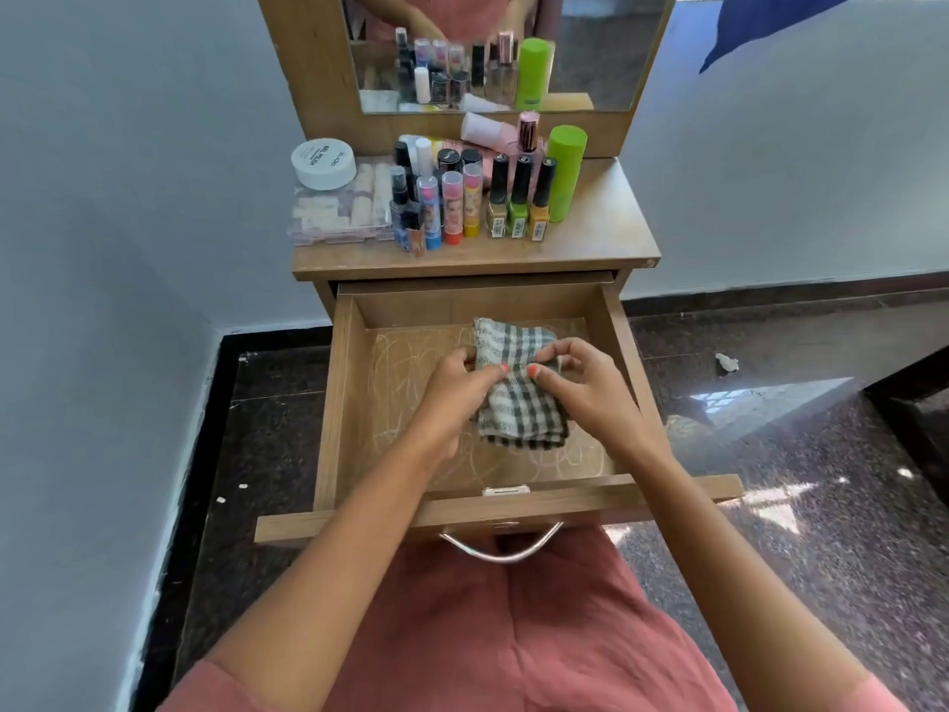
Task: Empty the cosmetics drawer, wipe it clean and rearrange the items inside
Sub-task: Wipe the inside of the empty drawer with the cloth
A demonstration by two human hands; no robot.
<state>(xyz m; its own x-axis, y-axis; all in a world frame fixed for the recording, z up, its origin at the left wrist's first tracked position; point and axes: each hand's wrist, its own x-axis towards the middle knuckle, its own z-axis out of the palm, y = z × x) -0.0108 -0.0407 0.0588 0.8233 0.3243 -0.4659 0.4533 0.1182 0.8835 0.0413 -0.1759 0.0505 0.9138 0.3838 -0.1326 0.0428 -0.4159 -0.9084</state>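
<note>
The wooden drawer (339,403) is pulled out towards me, and its scribbled floor holds only a folded grey-and-white checked cloth (518,408). My left hand (454,390) grips the cloth's left edge with curled fingers. My right hand (580,382) pinches its upper right part between thumb and fingers. On the dresser top (601,233) stand the cosmetics: three nail polish bottles (518,197), lip balm sticks (452,205), a green can (565,169), a white round jar (323,164) and a clear case (339,208).
A mirror (606,48) rises behind the dresser top and reflects the bottles. A metal handle (500,549) hangs below the drawer front, above my lap. Grey wall lies to the left, dark speckled floor to the right with a scrap of paper (726,362).
</note>
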